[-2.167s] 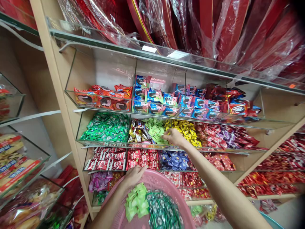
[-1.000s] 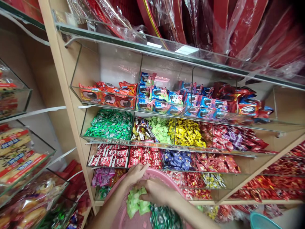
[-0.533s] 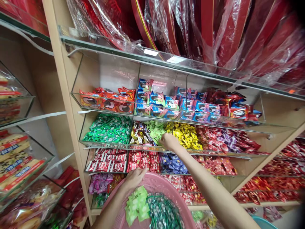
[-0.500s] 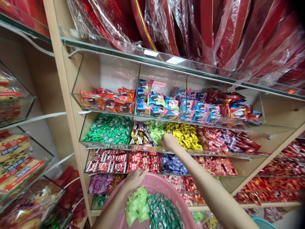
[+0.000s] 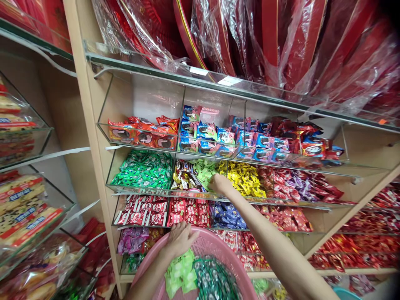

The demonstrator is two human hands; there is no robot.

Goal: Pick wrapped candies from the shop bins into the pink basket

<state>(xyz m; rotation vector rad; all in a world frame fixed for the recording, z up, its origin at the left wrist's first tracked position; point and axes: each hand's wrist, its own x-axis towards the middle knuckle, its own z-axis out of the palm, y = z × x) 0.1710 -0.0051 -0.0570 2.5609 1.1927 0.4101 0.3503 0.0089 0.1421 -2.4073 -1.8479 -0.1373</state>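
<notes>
My left hand (image 5: 180, 241) lies over the far rim of a pink plastic basket (image 5: 215, 239), fingers past the edge and thumb on the inner side. Inside the basket, light-green wrapped candies (image 5: 181, 273) are heaped on the left and dark-green wrapped candies (image 5: 217, 277) on the right. My right hand (image 5: 221, 185) reaches into a glass-fronted shelf compartment, at the light-green candies (image 5: 204, 171). Its fingertips are hidden, and what they hold cannot be made out. Yellow wrapped candies (image 5: 245, 179) lie just right of that hand; brown-and-gold packets (image 5: 184, 173) are to the left.
A glass shelf edge (image 5: 162, 66) runs above, with red plastic-wrapped items over it. Green candies (image 5: 142, 168) fill the left compartment. Red packets (image 5: 189, 211) and blue packets (image 5: 228, 214) lie one tier below. Packaged snacks (image 5: 28, 208) stand on the left shelves.
My left hand has shifted on the basket rim, its fingers now reaching further up and its thumb more spread. My right hand stays at the light-green candies, slightly lower. The view has moved slightly.
</notes>
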